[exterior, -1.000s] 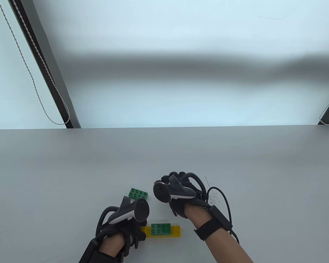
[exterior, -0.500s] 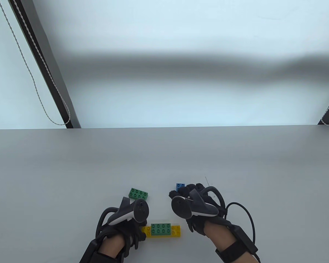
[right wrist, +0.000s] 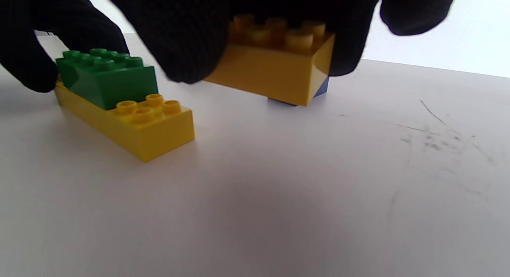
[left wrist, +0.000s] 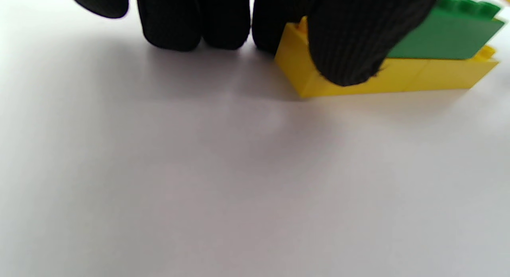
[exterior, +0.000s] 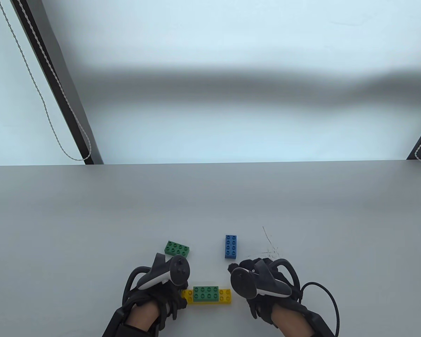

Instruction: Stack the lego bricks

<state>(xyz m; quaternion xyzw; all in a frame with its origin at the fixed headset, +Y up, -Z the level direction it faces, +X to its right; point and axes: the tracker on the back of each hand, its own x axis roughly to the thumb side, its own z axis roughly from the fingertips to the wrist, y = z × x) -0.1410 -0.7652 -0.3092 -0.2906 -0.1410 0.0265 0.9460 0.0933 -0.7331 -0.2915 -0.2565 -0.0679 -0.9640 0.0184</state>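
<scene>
Short yellow plastic brick (right wrist: 275,65) held off the bench (exterior: 91,217) in right hand (exterior: 263,284), gloved fingers (right wrist: 175,38) clamped on its sides, studs up; hidden under the hand from above. Target just left of it: long yellow plastic brick (exterior: 225,296) flat on the bench near the front edge, green plastic brick (exterior: 206,293) seated on its middle, bare studs at the right end. Left hand (exterior: 161,281) pinching the long brick's left end, thumb (left wrist: 346,38) on the near side face, other fingers down at the end and on the bench.

Judged step: bringing held brick to the stack. To do well: level brick, line studs over green top or bare right-end studs, press straight down, left hand bracing so base cannot slide or tip.

Loose on the bench beyond: second green plastic brick (exterior: 177,248), angled, near left hand; blue plastic brick (exterior: 231,246), lengthwise away, beyond right hand. Scuff marks (exterior: 268,245) right of the blue one.

No containers in sight.
</scene>
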